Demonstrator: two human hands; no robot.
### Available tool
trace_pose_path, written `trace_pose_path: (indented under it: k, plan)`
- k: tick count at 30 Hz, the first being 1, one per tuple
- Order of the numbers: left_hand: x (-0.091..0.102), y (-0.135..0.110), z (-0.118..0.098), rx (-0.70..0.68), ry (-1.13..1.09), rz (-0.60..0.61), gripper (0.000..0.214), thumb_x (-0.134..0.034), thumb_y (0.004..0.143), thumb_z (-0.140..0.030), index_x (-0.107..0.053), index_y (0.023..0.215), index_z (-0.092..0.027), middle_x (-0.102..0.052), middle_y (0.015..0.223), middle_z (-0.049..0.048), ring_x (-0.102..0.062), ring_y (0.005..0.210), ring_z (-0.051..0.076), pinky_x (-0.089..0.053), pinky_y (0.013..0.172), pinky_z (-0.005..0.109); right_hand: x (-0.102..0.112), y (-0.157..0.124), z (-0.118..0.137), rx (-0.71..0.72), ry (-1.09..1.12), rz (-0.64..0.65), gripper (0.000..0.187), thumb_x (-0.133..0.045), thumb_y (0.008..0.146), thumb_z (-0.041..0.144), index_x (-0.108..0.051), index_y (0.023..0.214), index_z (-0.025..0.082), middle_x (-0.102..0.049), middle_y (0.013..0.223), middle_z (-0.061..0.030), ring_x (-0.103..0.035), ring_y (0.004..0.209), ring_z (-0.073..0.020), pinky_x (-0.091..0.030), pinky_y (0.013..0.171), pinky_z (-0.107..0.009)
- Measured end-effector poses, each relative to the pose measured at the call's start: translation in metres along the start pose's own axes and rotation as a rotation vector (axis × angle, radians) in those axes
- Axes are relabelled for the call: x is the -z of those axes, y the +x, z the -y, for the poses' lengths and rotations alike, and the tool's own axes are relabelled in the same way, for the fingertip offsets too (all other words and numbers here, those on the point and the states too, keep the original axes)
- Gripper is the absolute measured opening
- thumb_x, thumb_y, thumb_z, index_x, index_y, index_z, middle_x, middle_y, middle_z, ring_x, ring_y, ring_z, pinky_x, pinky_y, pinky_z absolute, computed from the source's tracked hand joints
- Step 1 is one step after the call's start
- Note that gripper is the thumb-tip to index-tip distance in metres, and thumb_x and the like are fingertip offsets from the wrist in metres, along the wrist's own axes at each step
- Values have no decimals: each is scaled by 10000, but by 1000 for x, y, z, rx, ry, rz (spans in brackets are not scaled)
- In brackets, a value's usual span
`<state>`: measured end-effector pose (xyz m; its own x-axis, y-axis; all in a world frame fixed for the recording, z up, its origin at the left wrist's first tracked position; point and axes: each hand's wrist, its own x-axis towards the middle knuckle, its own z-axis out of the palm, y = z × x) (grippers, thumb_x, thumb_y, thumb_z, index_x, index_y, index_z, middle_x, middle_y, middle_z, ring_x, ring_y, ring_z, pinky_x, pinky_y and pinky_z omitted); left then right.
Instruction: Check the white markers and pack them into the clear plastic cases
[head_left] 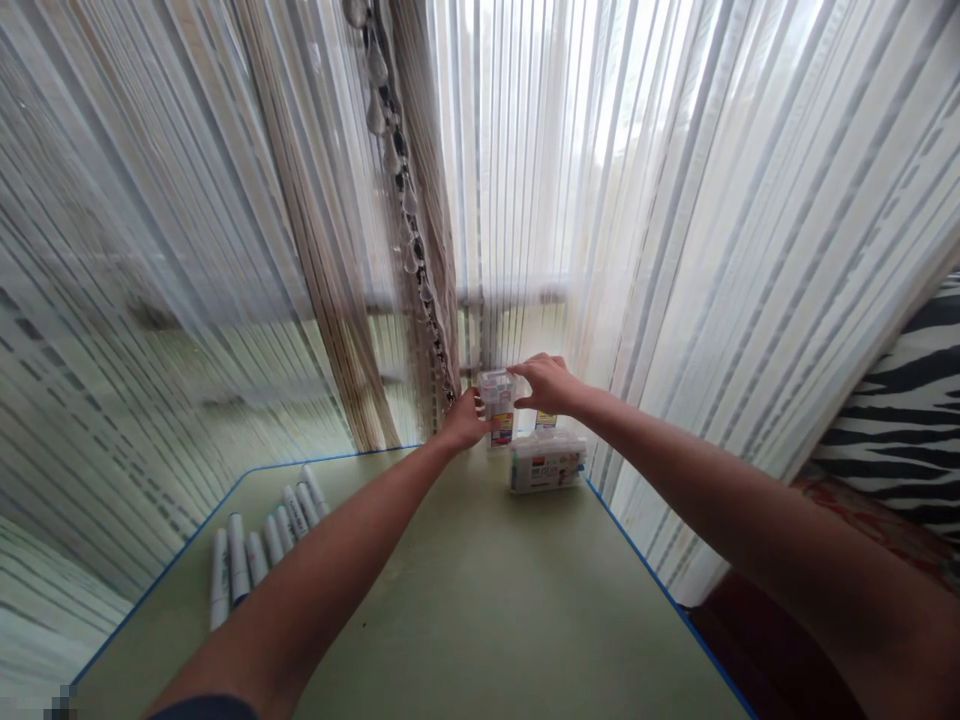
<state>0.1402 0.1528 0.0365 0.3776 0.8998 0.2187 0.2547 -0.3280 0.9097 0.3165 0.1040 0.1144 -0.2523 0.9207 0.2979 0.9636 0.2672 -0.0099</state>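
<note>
An upright clear plastic marker case (pixel 500 412) with a colourful label stands at the far end of the table. My left hand (pixel 465 422) is closed around its left side, thumb toward the front. Beside its upper right edge is my right hand (pixel 553 384), fingers and thumb curved but apart; the fingertips reach the case's top corner, and I cannot tell if they press on it. Just in front and to the right lies a second clear case (pixel 547 468) with a white printed label. Part of another yellow-labelled item (pixel 545 420) shows behind it, under my right hand.
Several white markers (pixel 238 560) lie in a row at the left of the pale green table (pixel 480 600), which has a blue edge. String curtains (pixel 675 200) hang right behind the table, with a beaded strand (pixel 409 200). Zebra-striped fabric (pixel 900 400) is at the right.
</note>
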Motion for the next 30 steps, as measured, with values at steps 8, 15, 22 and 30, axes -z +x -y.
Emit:
trace_pose_path:
  k: [8, 15, 22, 30]
  plan:
    - [0, -4, 1, 26, 87, -4, 727, -877, 540, -175, -489, 1155, -157, -621, 1152, 155, -616, 1061, 267, -487, 890, 394, 9, -6, -8, 0, 76, 6, 737, -765, 735, 312, -481, 1397, 156, -515, 1398, -158, -475, 1267, -329, -394, 1018, -484]
    - [5, -20, 8, 98, 224, 11, 850, -863, 540, -264, -446, 1263, -102, -579, 1260, 249, -582, 1147, 337, -464, 912, 412, 20, -5, -34, -106, 92, 76, 844, -820, 646, 305, -473, 1404, 172, -544, 1358, -144, -492, 1270, -310, -407, 1040, -446]
    - [17, -62, 0, 125, 331, 45, 667, -754, 647, -275, -508, 1247, -116, -612, 1250, 219, -587, 1159, 341, -428, 949, 392, 14, -1, -27, -125, 34, 165, 848, -811, 619, 146, -481, 1398, 204, -582, 1279, -124, -546, 1190, -323, -445, 981, -457]
    - [46, -102, -17, 177, 348, 33, 728, -704, 682, -338, -452, 1338, -147, -614, 1254, 188, -612, 1118, 302, -467, 877, 347, 39, -13, -16, -117, -53, 156, 738, -751, 672, 99, -498, 1359, 193, -568, 1245, -130, -578, 1104, -299, -468, 919, -414]
